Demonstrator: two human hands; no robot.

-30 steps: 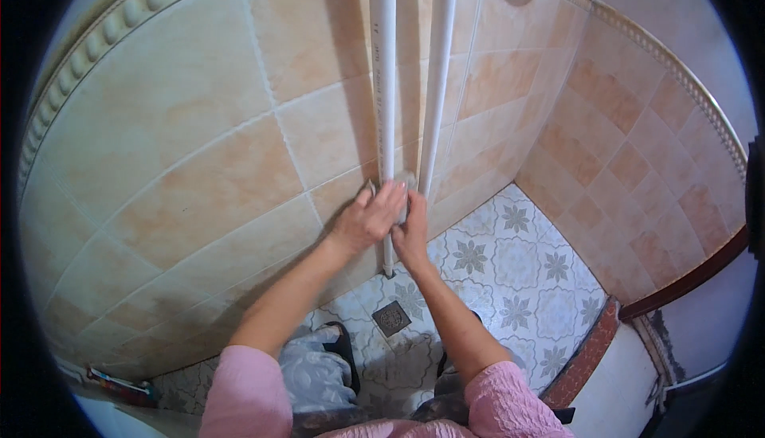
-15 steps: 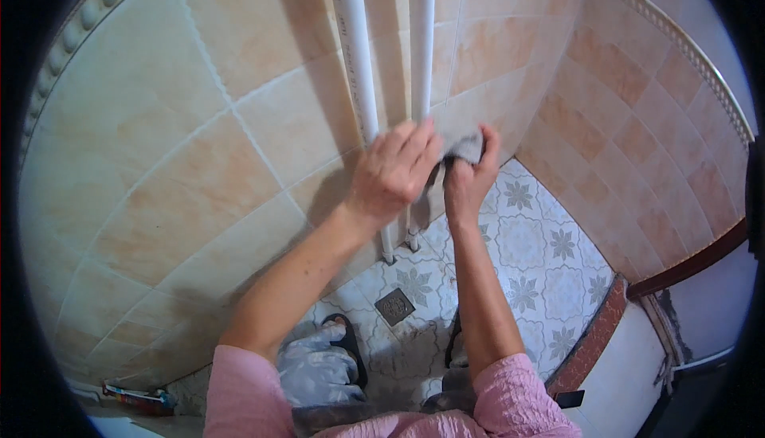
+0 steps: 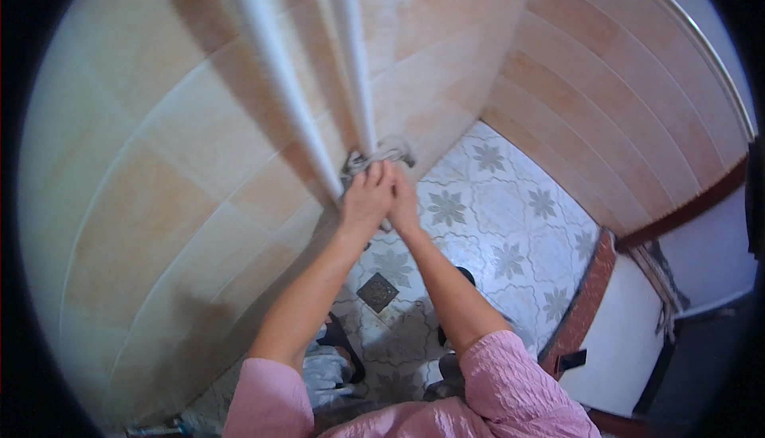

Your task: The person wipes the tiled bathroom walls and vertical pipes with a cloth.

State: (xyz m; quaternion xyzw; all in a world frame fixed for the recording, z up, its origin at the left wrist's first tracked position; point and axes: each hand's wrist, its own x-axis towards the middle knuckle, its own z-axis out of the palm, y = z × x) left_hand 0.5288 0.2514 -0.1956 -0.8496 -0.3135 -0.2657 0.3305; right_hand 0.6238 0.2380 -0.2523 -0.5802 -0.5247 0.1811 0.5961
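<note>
Two white vertical pipes (image 3: 275, 80) run down the corner of a tiled wall. A grey cloth (image 3: 388, 152) is wrapped around the right pipe (image 3: 356, 80) near its lower end. My left hand (image 3: 366, 199) and my right hand (image 3: 403, 201) are pressed together on the cloth just below the wrap, fingers closed around it. Both forearms reach up from pink sleeves at the lower edge.
Beige and orange wall tiles (image 3: 159, 199) surround the corner. The floor has white tiles with grey flower patterns (image 3: 510, 223) and a square dark drain (image 3: 376, 291). A brown threshold (image 3: 586, 303) lies at the right. My feet show below, by the drain.
The view has swung closer to the pipes. My hands, spread apart on the pipes half a second ago, have come together on the grey cloth lower down.
</note>
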